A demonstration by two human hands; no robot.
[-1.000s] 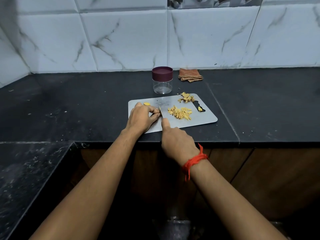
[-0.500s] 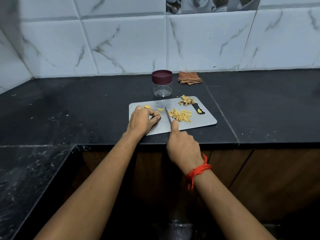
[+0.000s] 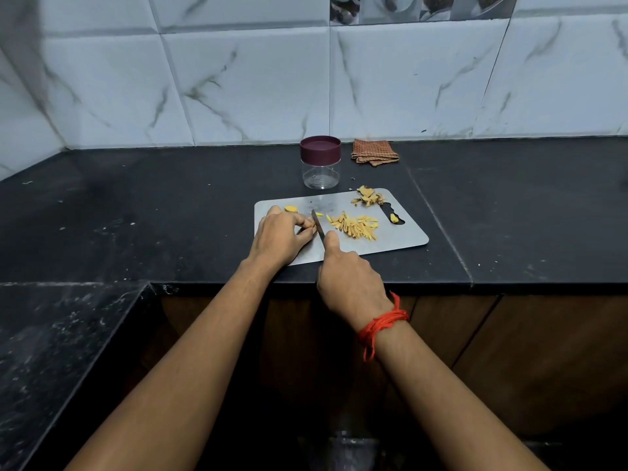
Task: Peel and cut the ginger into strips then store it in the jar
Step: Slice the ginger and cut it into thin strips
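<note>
A steel cutting board point(image 3: 401, 241) lies on the black counter. My left hand point(image 3: 283, 237) rests on the board with curled fingers pinching a small ginger piece, mostly hidden under the fingertips. My right hand point(image 3: 350, 283) grips a knife point(image 3: 318, 226); its blade stands right against my left fingertips. A pile of yellow ginger strips point(image 3: 355, 226) lies to the right of the blade. One ginger slice point(image 3: 291, 208) sits at the board's far left. Brown peels point(image 3: 368, 196) are heaped at the far right corner. The clear jar point(image 3: 320, 163) with a maroon lid stands closed behind the board.
A folded brown cloth point(image 3: 374, 151) lies by the tiled wall, right of the jar. One ginger bit point(image 3: 394, 218) sits in the board's handle slot. A lower black ledge point(image 3: 51, 351) runs at the front left, below the counter's front edge point(image 3: 441, 286).
The knife swung right toward the strip pile half a second ago, then came back left against my left fingertips. My left hand stayed on the ginger piece.
</note>
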